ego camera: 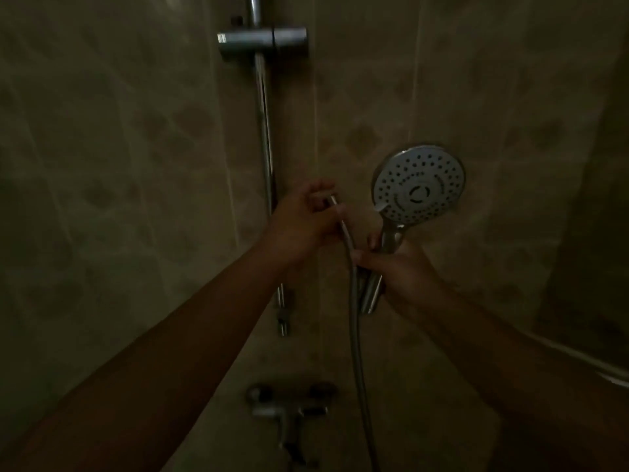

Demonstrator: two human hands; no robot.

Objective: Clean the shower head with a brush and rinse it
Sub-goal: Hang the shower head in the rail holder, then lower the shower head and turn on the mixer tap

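Holding a round shower head (418, 183) up in front of a tiled wall (136, 165), a person stands in a dimly lit shower, seen from a camera worn on their head. The right hand (401, 270) grips the chrome handle just below the head, fingers curled round it, so the pale spray face with its rings of dark nozzle holes is turned toward the camera. The head sits right of centre, close to the wall, at about the middle height of the view.

The left hand (303, 216) is raised just beside it, to the left. Its fingers (320, 187) are curled, and thumb and fingertips pinch a thin, pale, stick-like thing (338, 212) that slants down toward the right hand. The dim light and blur make it impossible to tell whether this is a brush handle or the top of the hose.

A metal hose (357, 352) hangs from near the bottom of the handle and runs down past the lower edge of the view.

Behind the left hand, a vertical chrome rail (265, 131) is fixed to the wall, with an empty sliding holder (262, 40) near the top. Low on the wall, below both forearms, is a blurred chrome mixer tap (289, 410). The wall is beige tile with a faint diamond pattern.
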